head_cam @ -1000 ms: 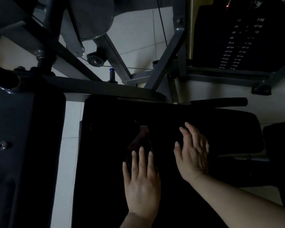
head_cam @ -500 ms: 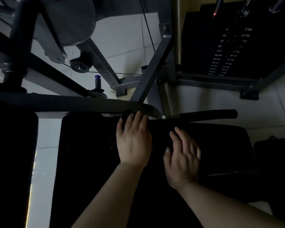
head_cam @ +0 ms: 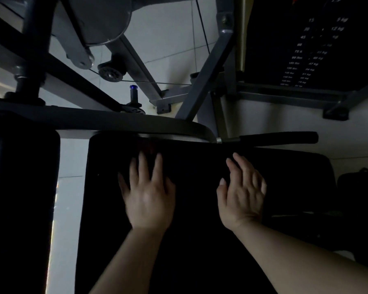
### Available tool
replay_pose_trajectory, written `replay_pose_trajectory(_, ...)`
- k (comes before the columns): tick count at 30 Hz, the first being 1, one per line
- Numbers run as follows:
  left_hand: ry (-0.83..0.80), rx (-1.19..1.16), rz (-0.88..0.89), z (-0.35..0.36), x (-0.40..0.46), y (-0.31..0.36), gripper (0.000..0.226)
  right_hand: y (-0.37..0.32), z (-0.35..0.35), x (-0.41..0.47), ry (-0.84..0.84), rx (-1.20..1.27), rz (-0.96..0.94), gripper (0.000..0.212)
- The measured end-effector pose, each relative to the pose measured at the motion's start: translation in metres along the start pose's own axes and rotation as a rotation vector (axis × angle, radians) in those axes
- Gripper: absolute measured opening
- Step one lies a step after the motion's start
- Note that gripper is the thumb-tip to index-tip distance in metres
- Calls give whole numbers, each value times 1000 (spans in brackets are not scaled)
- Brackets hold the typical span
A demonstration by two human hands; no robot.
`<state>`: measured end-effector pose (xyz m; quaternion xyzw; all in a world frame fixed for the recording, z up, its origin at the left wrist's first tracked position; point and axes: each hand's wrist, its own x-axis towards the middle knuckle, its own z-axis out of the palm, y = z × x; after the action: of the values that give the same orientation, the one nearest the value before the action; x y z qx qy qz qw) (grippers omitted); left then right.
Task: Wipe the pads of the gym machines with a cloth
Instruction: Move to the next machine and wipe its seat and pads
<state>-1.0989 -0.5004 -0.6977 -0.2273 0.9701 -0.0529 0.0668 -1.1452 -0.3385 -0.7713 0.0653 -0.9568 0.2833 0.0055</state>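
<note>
A large black pad of a gym machine fills the lower middle of the dim head view. My left hand lies flat on it with fingers spread, pressing a dark reddish cloth that peeks out beyond the fingertips near the pad's far edge. The hand is blurred by motion. My right hand rests flat on the pad to the right, fingers straight and holding nothing. Most of the cloth is hidden under my left hand and in the dark.
A grey curved frame bar runs along the pad's far edge, with a black handle to its right. A weight stack stands at the back right. Another black pad is on the left, over pale floor tiles.
My left hand slid forward to the pad's far edge half a second ago, then came back toward me and a little left. My right hand stayed flat on the pad.
</note>
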Motion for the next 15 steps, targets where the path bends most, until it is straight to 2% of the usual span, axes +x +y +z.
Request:
replay_pose_trajectory(3, 38, -41, -79, -7, 52, 6, 50, 1, 1, 1, -11, 8, -6, 48)
replay_pose_trajectory(5, 52, -40, -59, -6, 46, 8, 50, 1, 1, 1, -19, 7, 1, 48)
replay_pose_trajectory(9, 8, -23, 46, 8, -52, -5, 55, 1, 1, 0, -25, 10, 15, 49)
replay_pose_trajectory(12, -104, -9, 109, 12, -138, -14, 58, 1, 1, 0, -16, 7, 13, 49)
replay_pose_trajectory(15, -134, 16, 83, 16, -122, -23, 60, 0, 2, 0, -21, 6, 15, 49)
